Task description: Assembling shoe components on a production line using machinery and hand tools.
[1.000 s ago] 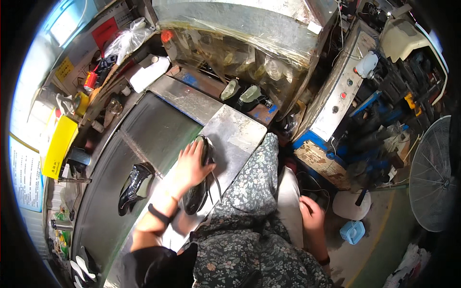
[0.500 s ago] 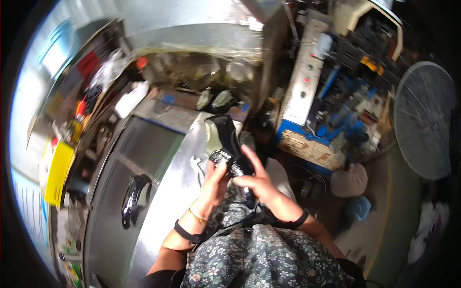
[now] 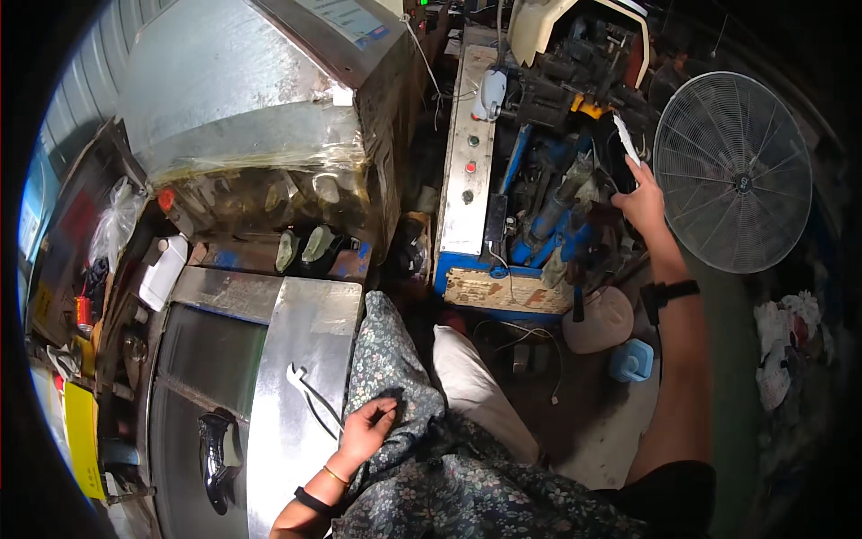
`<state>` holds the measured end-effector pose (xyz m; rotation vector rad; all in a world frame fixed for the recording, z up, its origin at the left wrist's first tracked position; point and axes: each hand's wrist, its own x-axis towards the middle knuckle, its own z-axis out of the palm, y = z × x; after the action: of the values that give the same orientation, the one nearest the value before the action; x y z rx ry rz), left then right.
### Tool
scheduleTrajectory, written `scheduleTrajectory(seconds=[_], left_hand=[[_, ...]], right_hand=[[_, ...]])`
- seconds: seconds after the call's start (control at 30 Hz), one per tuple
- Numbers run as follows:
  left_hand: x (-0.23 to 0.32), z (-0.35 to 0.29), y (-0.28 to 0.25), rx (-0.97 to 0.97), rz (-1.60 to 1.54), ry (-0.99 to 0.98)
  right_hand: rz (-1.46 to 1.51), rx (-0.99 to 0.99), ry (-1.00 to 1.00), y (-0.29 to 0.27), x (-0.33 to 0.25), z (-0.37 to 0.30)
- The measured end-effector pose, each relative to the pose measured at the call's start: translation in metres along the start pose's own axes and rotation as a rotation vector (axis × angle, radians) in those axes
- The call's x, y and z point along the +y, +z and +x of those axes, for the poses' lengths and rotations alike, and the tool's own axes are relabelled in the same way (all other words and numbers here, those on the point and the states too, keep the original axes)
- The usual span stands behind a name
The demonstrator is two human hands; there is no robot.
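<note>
Black and glossy, a shoe upper sits up at the blue machine, gripped by the right hand with fingers wrapped around it. Its long axis runs roughly upright, and a pale insole edge pointing up and away from the person shows along its right side. The left hand rests on floral fabric at the lap, fingers loosely curled and pinching a fold. Beside it lies a dull, scratched sheet-metal table, flat and rectangular, bearing white pliers. A round wire-mesh fan stands near the right hand.
</note>
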<state>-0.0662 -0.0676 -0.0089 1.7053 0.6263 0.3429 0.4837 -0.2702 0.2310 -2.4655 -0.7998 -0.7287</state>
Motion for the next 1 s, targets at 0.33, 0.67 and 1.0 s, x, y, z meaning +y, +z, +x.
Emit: scheduleTrajectory(seconds=[0.33, 0.67, 1.0], left_hand=[[0.0, 0.009, 0.018, 0.092, -0.079, -0.067], [0.018, 0.014, 0.028, 0.12, 0.226, 0.028], [0.031, -0.021, -0.011, 0.182, 0.204, 0.012]], right_hand=[[-0.201, -0.369, -0.045, 0.014, 0.005, 0.038], [-0.296, -0.194, 0.043, 0.044, -0.01, -0.008], [-0.033, -0.193, -0.146, 0.063, -0.038, 0.028]])
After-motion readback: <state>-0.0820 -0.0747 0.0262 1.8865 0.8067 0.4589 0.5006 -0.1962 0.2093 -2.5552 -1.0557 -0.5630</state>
